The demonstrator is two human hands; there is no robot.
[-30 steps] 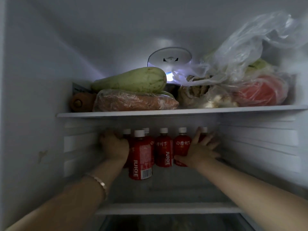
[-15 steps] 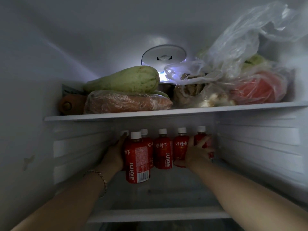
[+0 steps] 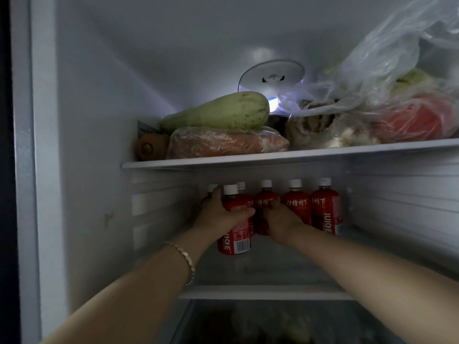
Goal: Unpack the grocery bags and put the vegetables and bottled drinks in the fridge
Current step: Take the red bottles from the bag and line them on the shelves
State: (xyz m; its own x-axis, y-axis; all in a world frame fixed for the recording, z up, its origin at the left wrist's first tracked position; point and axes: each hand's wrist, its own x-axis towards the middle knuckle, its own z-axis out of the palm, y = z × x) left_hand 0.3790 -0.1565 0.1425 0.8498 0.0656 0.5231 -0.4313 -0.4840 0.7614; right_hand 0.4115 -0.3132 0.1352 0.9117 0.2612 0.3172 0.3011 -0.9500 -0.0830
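Left fingers (image 3: pixel 244 211): curled round the front bottle (image 3: pixel 236 240), with the thumb across its red label and the rest going behind its far side. Your left hand (image 3: pixel 219 216) holds it high on the body. The white cap stands clear above the knuckles and the barcode shows below the palm. Cannot tell whether its base sits on the shelf floor or hangs just off it.

Right fingers (image 3: pixel 272 206): bent in on the middle bottle (image 3: pixel 266 194), just right of your left thumb and almost touching it. Your right hand (image 3: pixel 282 223) covers the lower half of that bottle; the thumb is hidden.

Just right of your right fingers: two more red bottles, upright and side by side. These are the fourth bottle (image 3: pixel 296 207) and the end bottle (image 3: pixel 326 209), which has white lettering running down its label. Behind your left fingers: two further white caps, their bodies mostly hidden. All the bottles stand in the compartment under the upper shelf (image 3: pixel 248 160).

Above your left fingers, on that shelf: a pale green squash (image 3: pixel 223 112) lying on a film-wrapped bundle of carrots (image 3: pixel 223 142), with a bare carrot (image 3: pixel 151 147) at its left end.

Above and right of your right fingers: clear plastic bags (image 3: pixel 377 78) of vegetables, with something red (image 3: pixel 417 117) in the rightmost one. A round light fitting (image 3: pixel 272 74) glows on the back wall between the squash and the bags.

Back from the fingers: a bracelet (image 3: pixel 186 259) on your left wrist. Under your forearms: the lower shelf edge (image 3: pixel 260 292), then a dark drawer (image 3: pixel 273 324), contents unclear.
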